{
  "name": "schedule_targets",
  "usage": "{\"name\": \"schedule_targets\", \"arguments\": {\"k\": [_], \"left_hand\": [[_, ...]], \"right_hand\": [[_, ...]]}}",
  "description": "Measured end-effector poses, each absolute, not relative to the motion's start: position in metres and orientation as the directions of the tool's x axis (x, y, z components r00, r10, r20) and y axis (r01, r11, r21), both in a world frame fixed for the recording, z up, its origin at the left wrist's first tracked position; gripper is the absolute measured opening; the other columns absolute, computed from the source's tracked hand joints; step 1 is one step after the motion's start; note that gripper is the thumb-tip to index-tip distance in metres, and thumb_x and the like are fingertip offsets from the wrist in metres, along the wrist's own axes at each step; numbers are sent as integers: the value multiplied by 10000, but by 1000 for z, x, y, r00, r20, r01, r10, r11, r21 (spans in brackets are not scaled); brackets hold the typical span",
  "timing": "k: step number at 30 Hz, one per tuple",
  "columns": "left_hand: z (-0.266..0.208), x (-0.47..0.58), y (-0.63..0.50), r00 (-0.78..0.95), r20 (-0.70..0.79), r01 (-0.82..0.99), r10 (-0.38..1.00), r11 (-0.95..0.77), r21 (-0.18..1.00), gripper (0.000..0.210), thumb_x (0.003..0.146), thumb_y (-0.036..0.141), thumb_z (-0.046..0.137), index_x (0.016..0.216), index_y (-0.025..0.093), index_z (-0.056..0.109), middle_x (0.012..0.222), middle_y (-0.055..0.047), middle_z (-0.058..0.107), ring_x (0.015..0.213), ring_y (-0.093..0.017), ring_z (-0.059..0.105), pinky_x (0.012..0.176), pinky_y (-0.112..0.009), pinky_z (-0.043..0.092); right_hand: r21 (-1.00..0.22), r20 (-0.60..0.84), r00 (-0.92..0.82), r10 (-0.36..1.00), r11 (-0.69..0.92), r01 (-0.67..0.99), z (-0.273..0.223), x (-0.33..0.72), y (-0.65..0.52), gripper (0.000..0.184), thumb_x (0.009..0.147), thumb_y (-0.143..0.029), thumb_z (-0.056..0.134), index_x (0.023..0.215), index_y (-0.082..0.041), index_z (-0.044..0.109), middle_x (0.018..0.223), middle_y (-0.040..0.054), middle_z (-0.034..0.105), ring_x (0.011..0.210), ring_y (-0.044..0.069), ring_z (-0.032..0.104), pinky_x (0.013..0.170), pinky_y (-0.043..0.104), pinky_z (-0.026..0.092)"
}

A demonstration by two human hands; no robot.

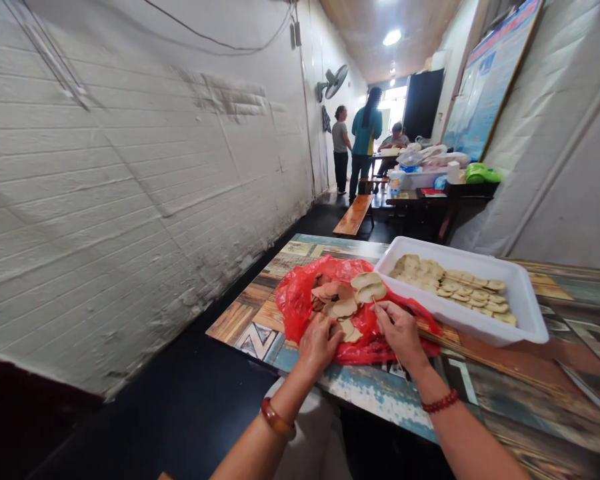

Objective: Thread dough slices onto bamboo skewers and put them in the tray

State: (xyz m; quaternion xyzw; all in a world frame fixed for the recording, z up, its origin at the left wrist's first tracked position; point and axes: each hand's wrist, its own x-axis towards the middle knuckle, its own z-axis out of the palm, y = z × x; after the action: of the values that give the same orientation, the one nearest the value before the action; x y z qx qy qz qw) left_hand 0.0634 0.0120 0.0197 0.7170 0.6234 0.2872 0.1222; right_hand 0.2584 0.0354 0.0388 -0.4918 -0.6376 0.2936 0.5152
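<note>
My right hand [399, 331] is closed in a pinch on a thin wooden skewer [374, 301], which carries pale beige slices [369, 287] at its far end. The stick's lower end comes out below the palm. An open red plastic bag [296, 303] lies spread on the table, with more thin, round slices [341, 307] piled inside. Over the near left part of the bag, my left hand [319, 341] has its fingers curled and pressed together at the edge of a beige slice [350, 331]. Its fingertips are partly hidden.
Right of the bag, a white plastic tub [525, 320] holds rows of skewered slices. Scissors or a knife [587, 392] lie at the table's right. Beyond stand a wooden bench [354, 215] and a table loaded with bags [425, 159]. Several people are farther back; a wall [145, 220] runs along the left.
</note>
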Motion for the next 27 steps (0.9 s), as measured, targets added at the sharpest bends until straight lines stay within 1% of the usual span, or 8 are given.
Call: {"name": "schedule_targets", "arguments": {"k": [6,10,13,16,18,20,23,27], "left_hand": [[13,61,15,5,307,727,952,-214,653,58,733,174,551,788,191,560,812,-11,534,778,-153,505,707,-269,389],[9,59,19,-35,322,614,946,-234,753,28,730,189,541,703,186,537,725,3,527,707,-139,489,663,-251,377],[10,58,22,-115,293,412,949,-223,884,82,720,239,578,682,176,541,663,18,523,638,-117,474,612,-226,362],[14,57,23,-157,191,138,969,-170,976,130,687,272,627,729,163,570,665,19,549,625,-107,493,591,-210,366],[20,59,23,-144,132,10,981,-132,991,194,673,287,651,806,152,610,722,-2,596,668,-117,529,622,-213,390],[27,62,23,-137,93,-59,986,-102,993,241,668,292,667,856,144,635,767,-20,625,702,-123,550,651,-216,407],[35,67,22,-123,55,-127,991,-70,989,234,658,298,689,824,141,635,748,-18,623,663,-107,542,616,-199,402],[42,71,26,-64,43,-216,997,-56,975,245,676,348,689,756,148,571,642,12,565,538,-78,491,526,-186,375]], "right_hand": [[-890,371,34,928,344,299,38,258,35,394,846,-502,445,802,-163,641,550,-10,578,498,131,505,465,223,385],[-894,367,30,930,344,286,38,258,35,366,842,-480,464,803,-163,641,557,-9,572,505,131,500,469,224,382],[-900,362,27,932,341,272,38,259,36,332,854,-448,467,811,-165,634,547,-23,547,497,126,483,480,225,375],[-906,355,32,934,335,259,36,259,36,307,864,-427,465,811,-169,624,519,-45,497,482,121,456,482,226,361],[-911,346,29,938,329,250,36,259,37,299,866,-423,467,810,-172,618,510,-53,474,475,119,442,480,227,352],[-918,333,22,943,319,237,34,259,36,299,869,-428,466,820,-173,614,508,-57,465,469,119,433,476,227,346],[-931,307,10,952,298,210,32,260,37,319,871,-452,458,843,-172,609,506,-58,449,464,122,427,472,230,342],[-945,277,2,961,272,181,32,260,37,340,862,-474,467,841,-164,603,503,-57,437,458,122,417,470,232,346]]}}
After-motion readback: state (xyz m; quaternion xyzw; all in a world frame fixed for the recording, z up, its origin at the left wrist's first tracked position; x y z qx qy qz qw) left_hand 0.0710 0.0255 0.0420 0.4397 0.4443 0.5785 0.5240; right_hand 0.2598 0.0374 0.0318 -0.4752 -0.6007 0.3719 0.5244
